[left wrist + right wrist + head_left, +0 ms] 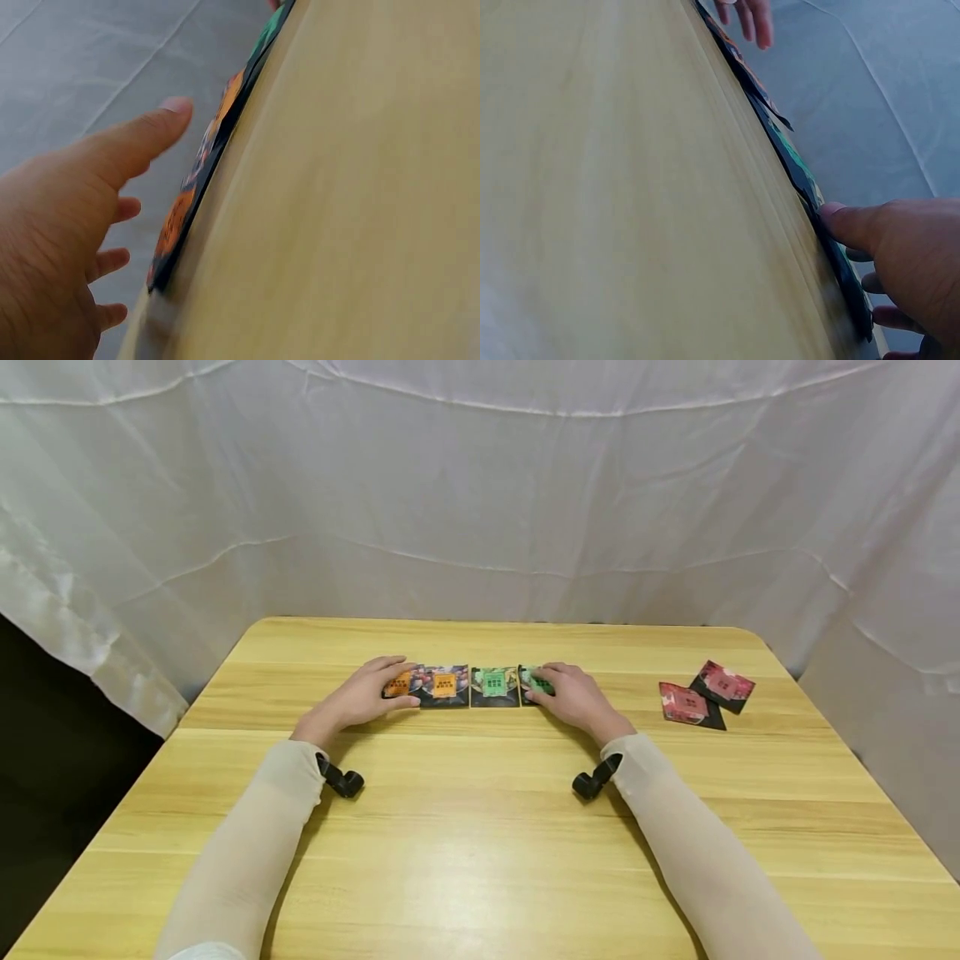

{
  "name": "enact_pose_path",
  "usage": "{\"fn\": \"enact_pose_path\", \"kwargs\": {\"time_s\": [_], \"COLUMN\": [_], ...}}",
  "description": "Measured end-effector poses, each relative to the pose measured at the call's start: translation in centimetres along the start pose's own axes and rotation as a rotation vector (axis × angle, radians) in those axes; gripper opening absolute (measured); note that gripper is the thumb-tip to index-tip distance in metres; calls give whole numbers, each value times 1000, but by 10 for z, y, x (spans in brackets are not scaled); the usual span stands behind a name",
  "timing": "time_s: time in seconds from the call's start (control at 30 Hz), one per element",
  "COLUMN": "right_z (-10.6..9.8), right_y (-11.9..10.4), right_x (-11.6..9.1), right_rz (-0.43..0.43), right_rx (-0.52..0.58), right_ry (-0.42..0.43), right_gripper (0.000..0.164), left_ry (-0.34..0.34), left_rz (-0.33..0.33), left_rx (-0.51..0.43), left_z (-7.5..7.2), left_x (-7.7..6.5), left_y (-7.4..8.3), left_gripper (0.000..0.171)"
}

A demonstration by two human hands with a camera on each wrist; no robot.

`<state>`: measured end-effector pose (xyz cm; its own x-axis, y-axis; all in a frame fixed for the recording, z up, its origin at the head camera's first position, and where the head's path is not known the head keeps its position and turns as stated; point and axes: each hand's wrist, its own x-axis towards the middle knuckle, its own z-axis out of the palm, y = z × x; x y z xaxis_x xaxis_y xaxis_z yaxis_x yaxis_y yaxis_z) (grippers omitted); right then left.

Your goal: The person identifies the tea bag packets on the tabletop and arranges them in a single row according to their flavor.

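Note:
Four flat square packets lie side by side in a row across the far half of the table in the head view. On the left are an orange-labelled packet (399, 683) and a second orange-labelled packet (445, 685). A green-labelled packet (495, 685) and another green-labelled packet (534, 685) continue to the right. My left hand (366, 695) hovers over the left end, its thumb raised off the packets in the left wrist view. At the right end, my right hand (576, 697) touches the outer green packet with its thumb, fingers extended beyond it, partly hiding it.
Two red-labelled packets, one lower left (688, 705) and one upper right (724, 686), overlap at the right of the wooden table (480, 843). A pale curtain (480, 510) hangs behind the table's far edge. Each wrist wears a small black camera (345, 781).

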<state>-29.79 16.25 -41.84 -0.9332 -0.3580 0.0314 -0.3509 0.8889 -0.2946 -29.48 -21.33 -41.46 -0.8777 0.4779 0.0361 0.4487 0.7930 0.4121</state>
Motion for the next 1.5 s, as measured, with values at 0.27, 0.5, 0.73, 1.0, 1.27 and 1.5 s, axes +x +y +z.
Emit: {"fn": "enact_pose_path", "kwargs": {"time_s": [0.27,0.5,0.73,1.0,1.27,1.5], "right_z": [0,-5,-15,-26,-41,-53], "right_y": [-1,5,16,37,72,104], "right_x": [1,-2,-15,-34,-64,-90], "right_rz": [-5,-22,-14,-44,3,64], "right_rx": [63,95,138,126,92,77], "right_ry": [19,51,66,80,78,63], "right_gripper": [58,58,55,55,53,58], "left_ry": [1,-15,-49,-75,-111,-128], "left_rz": [69,141,184,200,204,166], "left_rx": [20,52,69,86,136,176], "left_z": [4,7,21,38,48,57], "left_x": [14,37,58,80,100,109], "left_y": [28,60,87,104,122,130], "left_gripper": [80,77,75,75,74,77]}}
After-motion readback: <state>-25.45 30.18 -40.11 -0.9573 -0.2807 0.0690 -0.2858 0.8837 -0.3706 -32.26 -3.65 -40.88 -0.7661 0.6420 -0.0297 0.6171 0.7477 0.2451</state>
